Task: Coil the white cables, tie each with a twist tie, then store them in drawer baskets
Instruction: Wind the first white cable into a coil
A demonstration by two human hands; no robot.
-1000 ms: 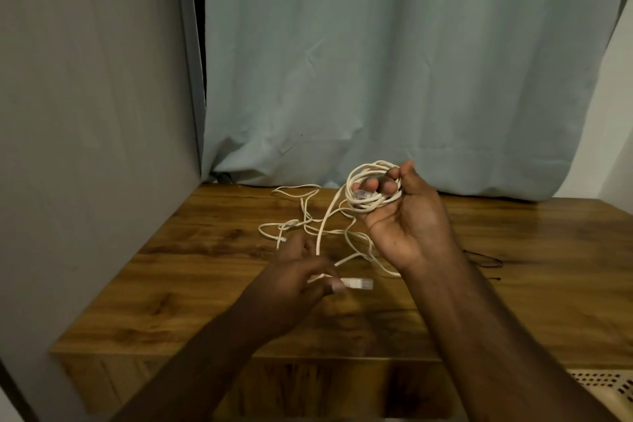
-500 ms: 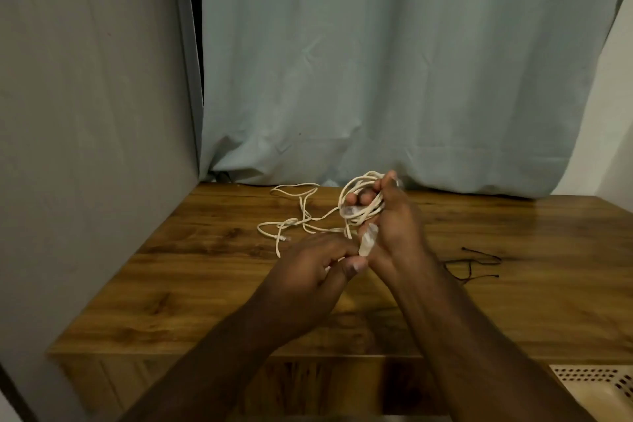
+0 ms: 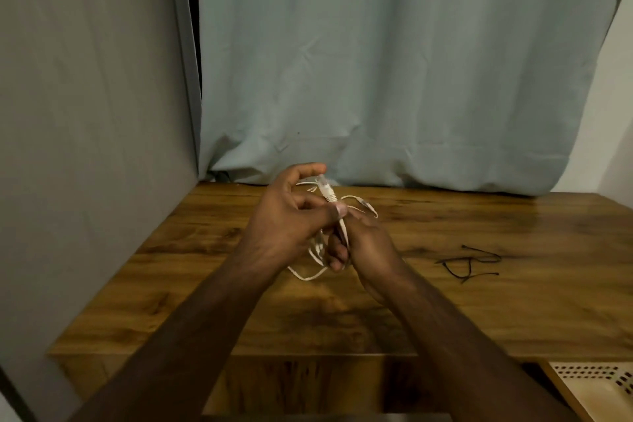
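Above table point(image 3: 445, 312), both hands gripping white cable point(image 3: 328, 193).

I count one white cable point(image 3: 329, 196), two hands point(image 3: 291, 216) on it, a few black ties point(image 3: 470, 262) too tangled to number, one tabletop point(image 3: 479, 312), one curtain point(image 3: 394, 62) and one basket point(image 3: 603, 384).

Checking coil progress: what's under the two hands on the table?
Below the left hand and right hand, white cable loops hang over the wooden table. The hands cover the rest of the coil, so its size can't be seen.
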